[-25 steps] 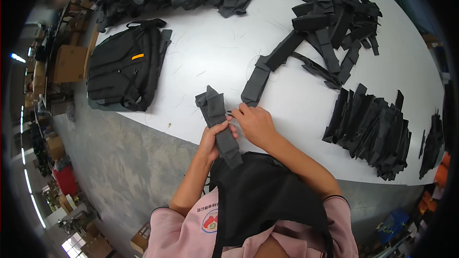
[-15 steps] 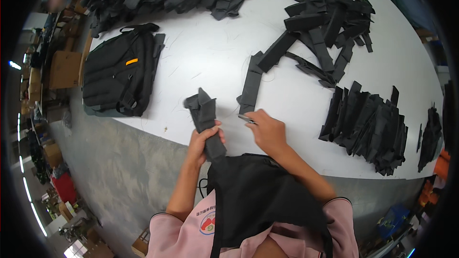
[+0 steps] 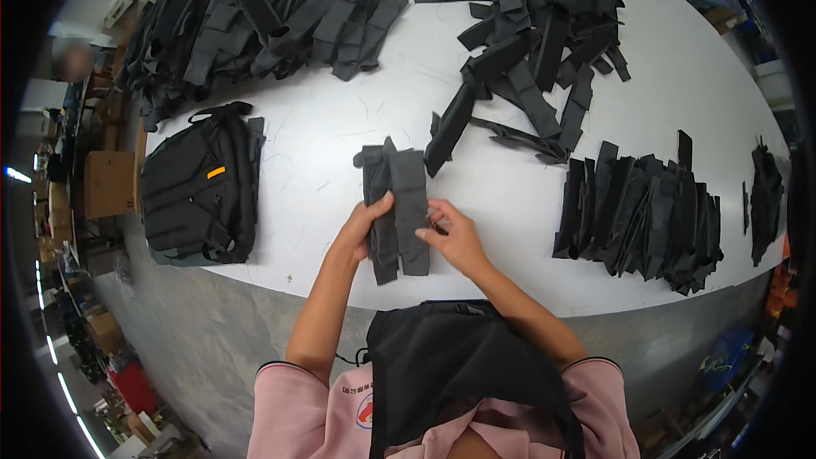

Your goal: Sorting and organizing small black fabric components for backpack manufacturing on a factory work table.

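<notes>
My left hand point(image 3: 364, 225) is closed around a small stack of black fabric strips point(image 3: 380, 242), held upright over the near part of the white table. Beside the stack, a separate dark fabric strip point(image 3: 411, 204) lies parallel to it. My right hand point(image 3: 452, 238) pinches the right edge of this strip between thumb and fingers. Tucked in the same hand is a small metal tool point(image 3: 440, 225), apparently thread snips, mostly hidden by the fingers. Just beyond the right hand, the end of a strip point(image 3: 449, 129) trails from a loose tangled heap point(image 3: 544, 42).
A black backpack point(image 3: 200, 191) with an orange tag lies at the table's left. Behind it spreads a large pile of strips point(image 3: 255, 25). To the right stands a row of stacked strips point(image 3: 637, 212), with another dark bundle point(image 3: 767, 204) at the far right. The white table point(image 3: 331, 132) has loose threads on it.
A strip from the chain by my right hand now lies beside the stack in my left hand. Both hands are closer together, and the right now pinches that strip. The view has shifted.
</notes>
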### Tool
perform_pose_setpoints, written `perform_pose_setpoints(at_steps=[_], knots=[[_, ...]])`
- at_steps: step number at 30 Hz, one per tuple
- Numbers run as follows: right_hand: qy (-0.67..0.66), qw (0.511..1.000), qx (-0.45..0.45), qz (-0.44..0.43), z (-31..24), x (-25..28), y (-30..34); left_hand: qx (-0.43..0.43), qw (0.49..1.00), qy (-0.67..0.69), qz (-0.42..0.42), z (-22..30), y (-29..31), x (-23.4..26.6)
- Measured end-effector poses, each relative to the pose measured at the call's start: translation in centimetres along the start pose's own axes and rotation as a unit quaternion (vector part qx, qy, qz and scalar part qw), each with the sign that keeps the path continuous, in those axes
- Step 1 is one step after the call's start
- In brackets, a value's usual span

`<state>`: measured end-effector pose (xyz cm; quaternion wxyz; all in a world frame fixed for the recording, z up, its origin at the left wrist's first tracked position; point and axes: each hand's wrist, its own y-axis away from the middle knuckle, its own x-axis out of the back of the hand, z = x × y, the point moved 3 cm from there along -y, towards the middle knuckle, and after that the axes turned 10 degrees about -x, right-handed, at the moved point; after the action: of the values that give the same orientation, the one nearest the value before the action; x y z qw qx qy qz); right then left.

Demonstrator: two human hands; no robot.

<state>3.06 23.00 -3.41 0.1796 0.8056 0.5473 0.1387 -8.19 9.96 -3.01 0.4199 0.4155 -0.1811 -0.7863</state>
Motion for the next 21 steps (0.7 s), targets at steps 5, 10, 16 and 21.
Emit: perform_pose_setpoints(at_steps=[5, 10, 16, 21], knots=[[-0.046, 0.997, -0.051, -0.037, 1.2, -1.0, 1.5, -0.004, 0.99, 0.099, -0.1, -2.4, 2.1, -0.2], [-0.078, 0.99, -0.099, -0.061, 0.4, -0.5, 2.2, 0.037, 0.972, 0.224, -0.06, -4.2, 4.3, 1.0], [-0.294, 0.88, -0.324, -0.183, -0.4, -0.1, 3.9, -0.082, 0.988, 0.059, -0.12, -3.7, 4.6, 4.3], [-0.141, 0.965, -0.191, -0.115, 1.6, -1.9, 3.3, -0.002, 0.989, 0.139, -0.058, -6.2, 4.1, 3.3]])
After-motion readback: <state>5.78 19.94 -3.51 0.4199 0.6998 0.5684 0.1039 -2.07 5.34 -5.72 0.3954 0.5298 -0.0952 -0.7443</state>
